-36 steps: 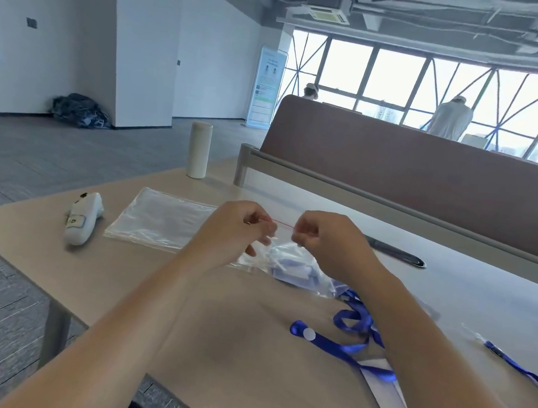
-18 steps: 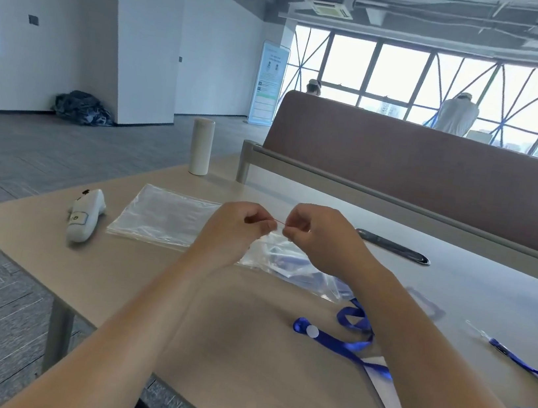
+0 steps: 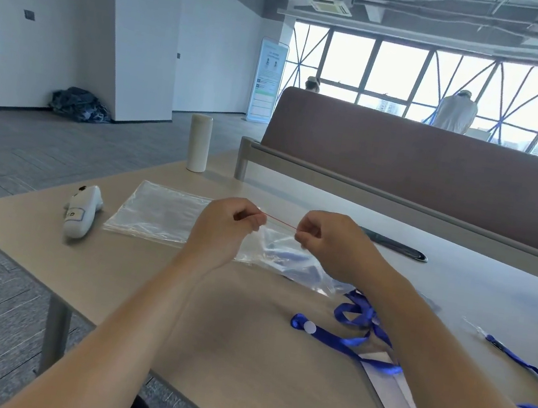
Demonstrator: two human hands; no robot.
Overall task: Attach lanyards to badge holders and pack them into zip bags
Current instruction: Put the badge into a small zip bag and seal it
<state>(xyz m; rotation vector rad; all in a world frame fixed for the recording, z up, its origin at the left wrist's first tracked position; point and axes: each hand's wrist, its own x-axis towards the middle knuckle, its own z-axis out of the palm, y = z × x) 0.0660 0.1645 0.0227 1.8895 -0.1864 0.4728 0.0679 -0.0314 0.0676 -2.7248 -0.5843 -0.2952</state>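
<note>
Left hand [image 3: 222, 228]: pinched shut on the left end of the red zip strip [image 3: 280, 222].
Right hand [image 3: 327, 243]: pinched shut on the strip's right end, a short stretch of red line showing between the two hands.
Zip bag [image 3: 288, 255]: held at its mouth just above the table [image 3: 146, 276], blue lanyard and badge holder dimly visible inside.
Step in hand: likely pressing the seal closed; whether fully shut, cannot tell.
Done: one set bagged, by the look of it.
Spare bags [image 3: 159, 212]: flat stack, left of the hands, apparently unfilled.
Left to do: loose blue lanyard [image 3: 338, 338] near the right forearm, another lanyard [image 3: 527, 371] at far right; both unpacked.
Badge holder on table [image 3: 395, 401]: clear sleeve partly under the right arm, attachment unclear.
</note>
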